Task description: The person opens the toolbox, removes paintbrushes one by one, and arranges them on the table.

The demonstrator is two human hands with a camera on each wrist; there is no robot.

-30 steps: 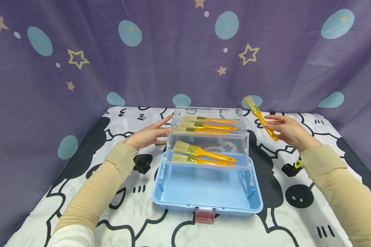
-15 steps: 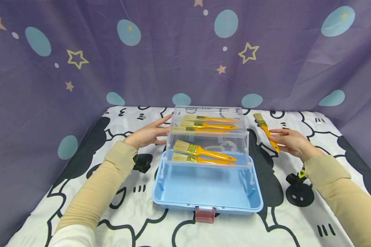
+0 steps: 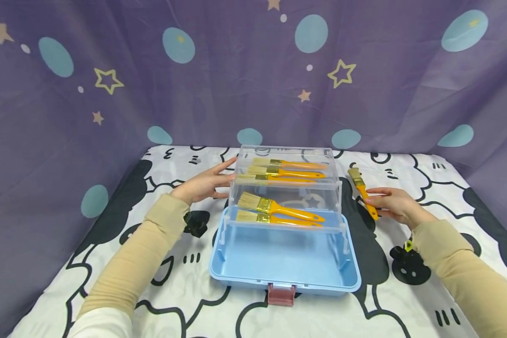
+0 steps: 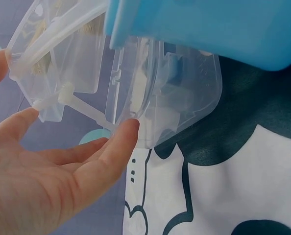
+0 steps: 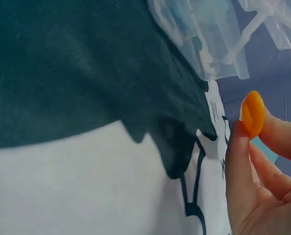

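At the far left, the left hand (image 3: 203, 185) is spread wide, its sleeve (image 3: 131, 253) reaching in from the lower left. Two of its fingertips meet the side of the clear trays, one at the upper tray (image 3: 285, 151) and one by a pale link (image 4: 86, 108); whether the thumb also touches, I cannot tell. It grips nothing

In the middle stands the box (image 3: 279, 258), blue, with a red latch (image 3: 281, 295) at the front. Upper brushes (image 3: 293, 173) lie in the upper tray, and two lower brushes (image 3: 295, 214) in the lower tray (image 3: 285, 228), handles to the right

Right of the box, the right hand (image 3: 395, 205) pinches a brush (image 3: 360, 188) by its handle between thumb and finger, the hand nearly closed at that point. The bristles point away, up and left, over the cloth (image 3: 405, 173); contact between brush and cloth is unclear
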